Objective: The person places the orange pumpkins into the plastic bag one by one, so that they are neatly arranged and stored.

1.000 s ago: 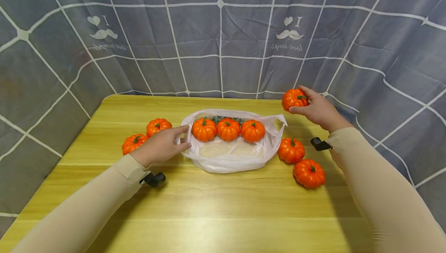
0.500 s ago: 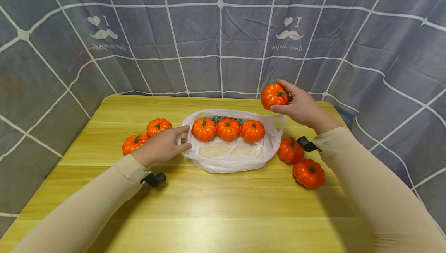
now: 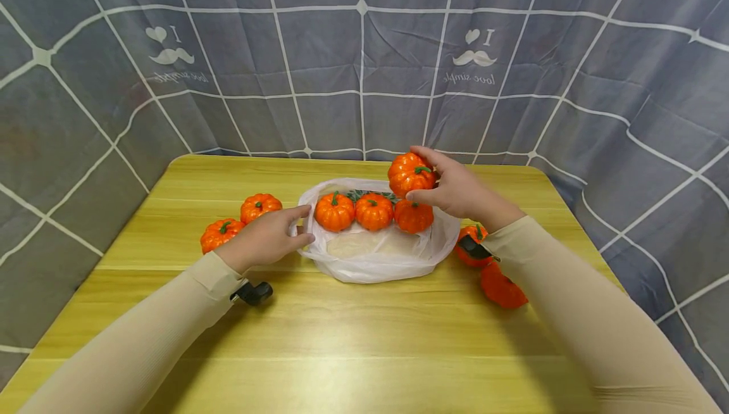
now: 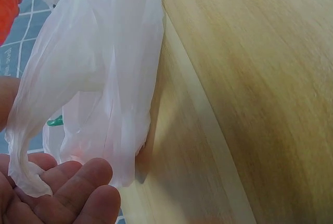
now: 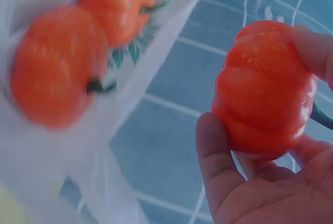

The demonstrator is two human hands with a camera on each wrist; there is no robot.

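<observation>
A white plastic bag (image 3: 373, 268) lies spread on the table with its mouth up and three small orange pumpkins (image 3: 374, 211) in a row inside. At its left edge my left hand (image 3: 267, 240) holds the bag's handle; in the left wrist view the handle strip (image 4: 26, 156) runs down into the curled fingers (image 4: 93, 179). My right hand (image 3: 455, 189) grips another orange pumpkin (image 3: 409, 175) between thumb and fingers, raised above the rightmost pumpkin in the bag. The right wrist view shows this held pumpkin (image 5: 265, 88) apart from the bagged ones.
Two pumpkins (image 3: 260, 207) sit left of the bag, one partly behind my left hand. Two more (image 3: 501, 287) sit on the right, partly covered by my right sleeve. A grey checked curtain (image 3: 319, 53) hangs behind and beside the wooden table (image 3: 319, 344).
My right hand has carried its pumpkin leftward from the table's right side to above the bag. The left hand and the bagged pumpkins have stayed in place.
</observation>
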